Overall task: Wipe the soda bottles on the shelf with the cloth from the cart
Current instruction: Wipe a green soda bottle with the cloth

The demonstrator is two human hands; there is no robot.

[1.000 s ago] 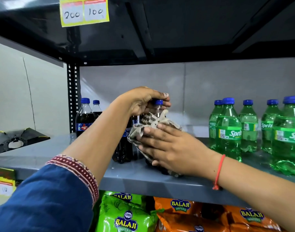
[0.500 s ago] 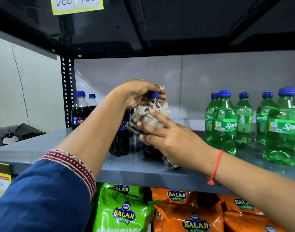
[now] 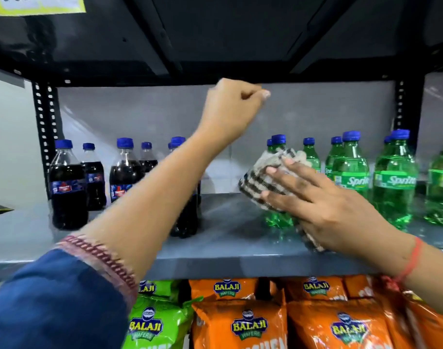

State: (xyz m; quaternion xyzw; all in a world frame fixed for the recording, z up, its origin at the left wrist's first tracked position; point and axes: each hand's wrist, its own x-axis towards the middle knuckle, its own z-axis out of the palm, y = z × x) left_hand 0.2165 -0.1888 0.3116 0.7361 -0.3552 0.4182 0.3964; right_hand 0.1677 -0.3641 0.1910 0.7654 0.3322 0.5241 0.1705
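Observation:
A checked beige-and-brown cloth (image 3: pixel 262 178) is pressed by my right hand (image 3: pixel 316 201) against the front of a green Sprite bottle (image 3: pixel 275 220) with a blue cap. That bottle stands at the left end of the green group on the grey shelf (image 3: pixel 228 258). My left hand (image 3: pixel 231 107) is raised above the bottles, just under the upper shelf, curled into a fist and holding nothing. Several dark cola bottles (image 3: pixel 68 187) with blue caps stand on the left part of the shelf. My left forearm partly hides one of them.
More Sprite bottles (image 3: pixel 351 172) crowd the shelf to the right. The black upper shelf (image 3: pixel 215 46) hangs close over my left hand. Green and orange Balaji wafer bags (image 3: pixel 248 326) fill the shelf below. A perforated black upright (image 3: pixel 45 127) stands at the left.
My left hand has let go of the dark bottle's cap and risen as a fist. My right hand has carried the cloth rightward from the dark bottle onto a green one.

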